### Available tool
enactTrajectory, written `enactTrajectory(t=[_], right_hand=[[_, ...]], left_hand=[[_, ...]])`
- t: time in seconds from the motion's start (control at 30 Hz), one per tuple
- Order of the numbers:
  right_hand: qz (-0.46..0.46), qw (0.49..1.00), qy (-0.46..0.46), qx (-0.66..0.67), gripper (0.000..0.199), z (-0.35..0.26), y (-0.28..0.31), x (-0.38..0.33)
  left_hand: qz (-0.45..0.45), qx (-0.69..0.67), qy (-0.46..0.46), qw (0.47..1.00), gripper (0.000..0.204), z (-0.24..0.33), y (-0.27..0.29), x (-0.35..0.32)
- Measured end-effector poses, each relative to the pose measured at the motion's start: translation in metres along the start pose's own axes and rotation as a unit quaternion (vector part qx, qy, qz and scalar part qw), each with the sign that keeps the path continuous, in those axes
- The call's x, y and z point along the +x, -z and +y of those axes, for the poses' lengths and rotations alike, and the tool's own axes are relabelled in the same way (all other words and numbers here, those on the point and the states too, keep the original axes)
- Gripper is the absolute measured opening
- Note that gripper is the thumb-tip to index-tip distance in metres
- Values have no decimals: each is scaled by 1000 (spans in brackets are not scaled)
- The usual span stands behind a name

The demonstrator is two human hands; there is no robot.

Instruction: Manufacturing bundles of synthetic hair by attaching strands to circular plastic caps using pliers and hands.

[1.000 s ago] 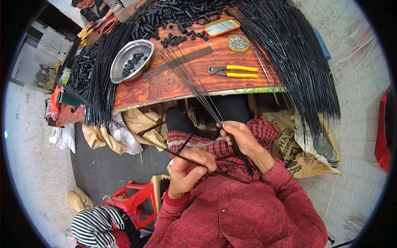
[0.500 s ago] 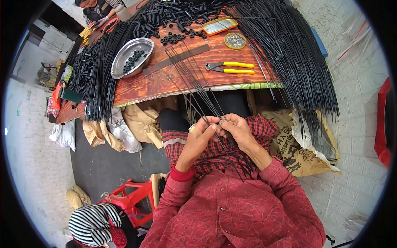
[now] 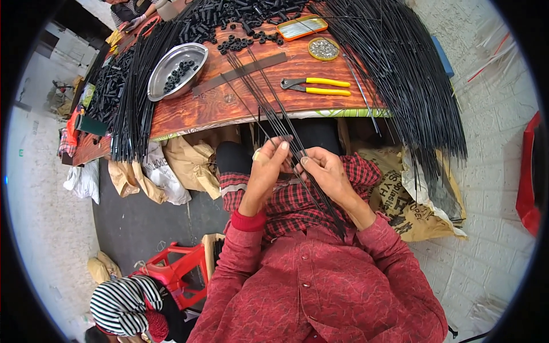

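Observation:
A slim bundle of long thin black rods (image 3: 274, 119) runs slantwise over my lap, from the table's near edge down toward my jacket. My left hand (image 3: 267, 171) is closed on the bundle, thumb on top. Lower and to the right, my right hand (image 3: 327, 172) also grips the rods, with its thumb and fingers pinched around them. A few upper ends fan apart above the table. Part of each hand's fingers is hidden behind the rods. A pale wrap shows on one left finger.
On the wooden table (image 3: 240, 108) lie yellow-handled cutting pliers (image 3: 327, 82), a flat metal strip (image 3: 243, 73), a metal bowl (image 3: 153, 86) of black rings, a round tin (image 3: 323, 49) and an orange-rimmed tray (image 3: 302, 27). Rod heaps (image 3: 400, 86) flank it. Another person sits by a red stool (image 3: 174, 271).
My left hand has shifted slightly up and left, apart from the right. The rods' lower ends have come closer together. The view has shifted slightly.

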State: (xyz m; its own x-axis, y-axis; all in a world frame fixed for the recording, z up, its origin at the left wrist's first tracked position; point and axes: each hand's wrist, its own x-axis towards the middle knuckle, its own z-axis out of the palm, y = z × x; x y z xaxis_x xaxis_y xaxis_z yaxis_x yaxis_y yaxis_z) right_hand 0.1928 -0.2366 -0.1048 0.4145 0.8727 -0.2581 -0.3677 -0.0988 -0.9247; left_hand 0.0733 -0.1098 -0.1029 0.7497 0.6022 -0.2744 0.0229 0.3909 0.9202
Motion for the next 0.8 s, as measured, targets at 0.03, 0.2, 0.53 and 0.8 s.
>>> enactTrajectory(t=[0.03,0.2,0.53,0.8], right_hand=[[-1,1000,10,-8,18,0,1,3],[-4,998,-39,55,18,-2,-1,8],[-46,992,-105,59,21,-15,4,9],[-45,991,-111,53,26,-7,-16,15]], left_hand=[[0,-2,-1,1000,29,3,-1,4],[-3,-11,23,1000,33,5,2,17],[-128,-156,99,974,44,20,33,63],[-89,-106,39,990,42,20,24,60]])
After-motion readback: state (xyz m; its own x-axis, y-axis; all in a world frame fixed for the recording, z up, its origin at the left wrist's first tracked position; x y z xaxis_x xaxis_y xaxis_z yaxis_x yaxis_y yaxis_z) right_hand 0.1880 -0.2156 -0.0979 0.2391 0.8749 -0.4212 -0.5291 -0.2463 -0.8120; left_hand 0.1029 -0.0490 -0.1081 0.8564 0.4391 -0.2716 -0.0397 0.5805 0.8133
